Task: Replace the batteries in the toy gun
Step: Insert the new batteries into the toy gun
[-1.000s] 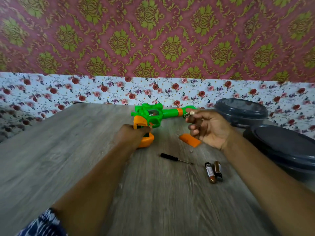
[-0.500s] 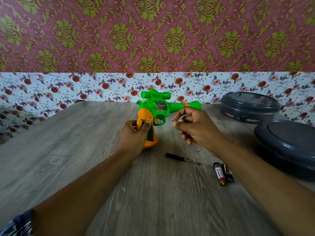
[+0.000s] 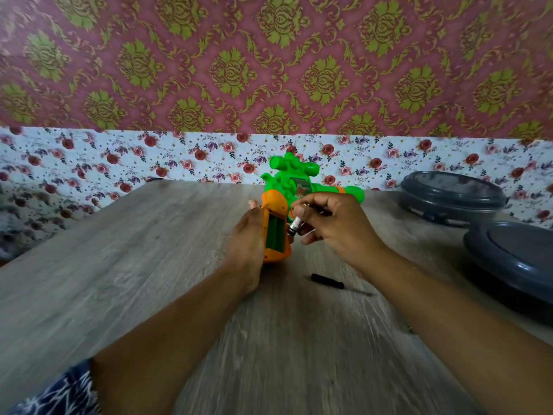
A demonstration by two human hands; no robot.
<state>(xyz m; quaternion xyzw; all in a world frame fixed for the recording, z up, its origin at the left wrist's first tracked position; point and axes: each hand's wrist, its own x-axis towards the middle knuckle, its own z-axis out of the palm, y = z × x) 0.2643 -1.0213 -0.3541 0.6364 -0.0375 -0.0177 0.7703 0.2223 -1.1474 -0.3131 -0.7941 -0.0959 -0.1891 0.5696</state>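
While standing on the table (image 3: 119,280): toy gun (image 3: 287,193), its open green grip compartment facing the camera.
Left hand (image 3: 248,238): clasping the orange grip from the left.
Right hand (image 3: 335,223): pinching a battery (image 3: 294,226), its tip just beside the compartment's right edge.
Screwdriver (image 3: 329,285): lying nearer the camera, untouched.
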